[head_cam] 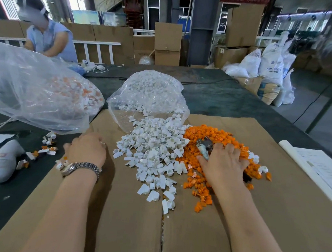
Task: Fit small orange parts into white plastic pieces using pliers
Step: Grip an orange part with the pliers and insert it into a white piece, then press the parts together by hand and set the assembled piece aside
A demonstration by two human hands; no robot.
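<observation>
A heap of white plastic pieces (152, 150) spills from a clear bag (147, 94) onto the cardboard sheet (119, 219). Beside it on the right lies a pile of small orange parts (218, 135). My right hand (222, 164) rests on the orange pile and grips the pliers (204, 146), whose metal head and taped handle stick out past the thumb. My left hand (86, 149), with a metal watch on the wrist, lies at the cardboard's left edge, fingers curled down; whether it holds a piece is hidden.
A large clear bag (39, 93) of white-and-orange assembled pieces sits at the left. Several loose assembled pieces (44, 151) and a white cloth-wrapped object (4, 160) lie on the dark table. Papers (319, 167) lie at the right. Another person (49, 35) works at the far left.
</observation>
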